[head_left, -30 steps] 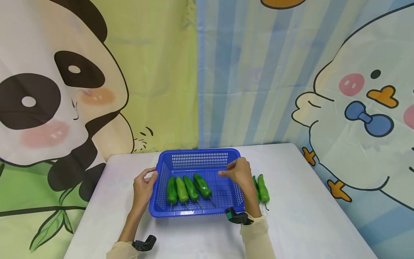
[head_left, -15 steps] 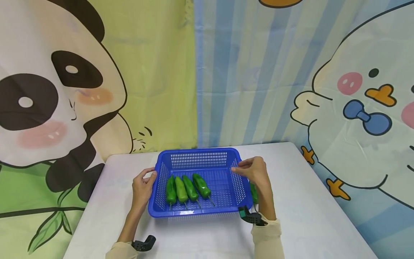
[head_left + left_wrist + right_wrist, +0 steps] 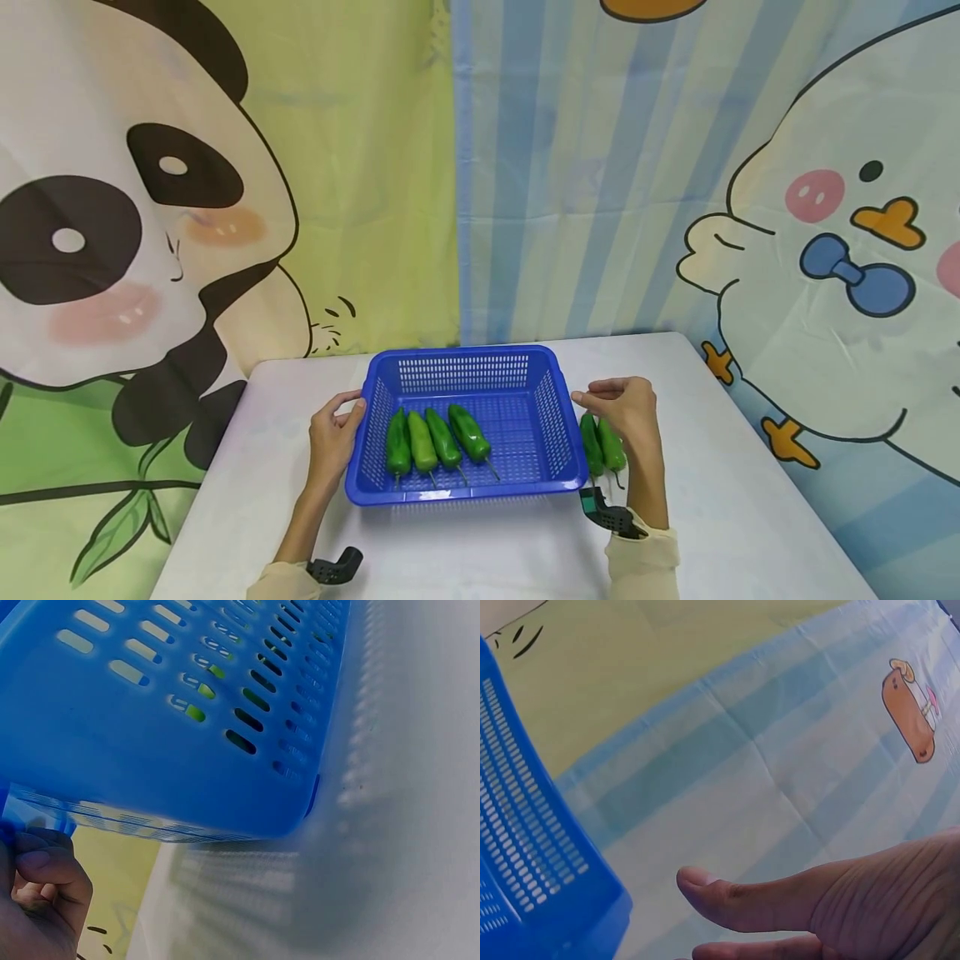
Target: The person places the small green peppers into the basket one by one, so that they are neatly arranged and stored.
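Note:
A blue plastic basket (image 3: 525,433) with slotted walls stands on the white table. Inside it, several green peppers (image 3: 422,439) lie side by side toward the left. My left hand (image 3: 332,437) grips the basket's left rim; the left wrist view shows its curled fingers (image 3: 52,862) at the rim, partly cut off by the frame. To the right of the basket, my right hand (image 3: 630,408) hovers with nothing in it, thumb and fingers apart. Just below and left of that hand, two more green peppers (image 3: 592,446) lie on the table, close to the basket's right wall.
The white table (image 3: 720,500) runs out to the right and in front of the basket. Behind it hangs a cloth backdrop (image 3: 570,183) with cartoon animals. Each wrist wears a black camera band (image 3: 334,567).
My right hand has moved rightward, from above the basket's right part to beyond its right rim, over the loose peppers. The left hand stays at the left rim.

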Demonstrator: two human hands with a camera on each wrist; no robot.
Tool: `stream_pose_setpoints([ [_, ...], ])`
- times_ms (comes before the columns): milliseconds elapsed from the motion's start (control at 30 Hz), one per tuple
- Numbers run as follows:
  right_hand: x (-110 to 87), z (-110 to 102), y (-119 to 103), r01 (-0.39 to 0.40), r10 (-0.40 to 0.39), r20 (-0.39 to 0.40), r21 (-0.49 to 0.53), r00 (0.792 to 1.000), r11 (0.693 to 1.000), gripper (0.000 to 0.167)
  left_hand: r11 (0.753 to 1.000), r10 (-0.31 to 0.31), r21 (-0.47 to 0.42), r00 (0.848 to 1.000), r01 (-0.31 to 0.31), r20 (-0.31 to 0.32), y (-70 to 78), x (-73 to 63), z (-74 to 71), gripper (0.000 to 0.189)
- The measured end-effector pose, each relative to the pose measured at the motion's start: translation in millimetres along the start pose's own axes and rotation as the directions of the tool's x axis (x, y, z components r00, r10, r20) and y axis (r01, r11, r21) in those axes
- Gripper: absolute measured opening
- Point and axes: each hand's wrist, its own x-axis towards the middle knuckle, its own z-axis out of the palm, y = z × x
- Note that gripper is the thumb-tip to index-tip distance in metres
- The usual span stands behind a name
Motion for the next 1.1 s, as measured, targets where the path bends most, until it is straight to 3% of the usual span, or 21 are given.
stream_pose_setpoints([
  [400,3.5,-18,37,-0.106,0.104,-0.054,-0.034,0.993,0.994,0.048,1.0,-0.003,0.011,1.0,0.003,-0.001,-0.1,-0.9,0.0,0.039],
  [833,14.6,-17,73,-0.194,0.189,-0.068,-0.079,0.98,0.978,0.047,1.0,0.002,0.003,1.0,-0.002,-0.002,0.7,-0.9,0.4,0.039],
  [1100,19.8,-9,87,-0.255,0.238,-0.112,-0.177,0.965,0.951,0.044,1.0,0.002,0.0,1.0,-0.002,0.001,1.4,-1.5,0.0,0.04],
])
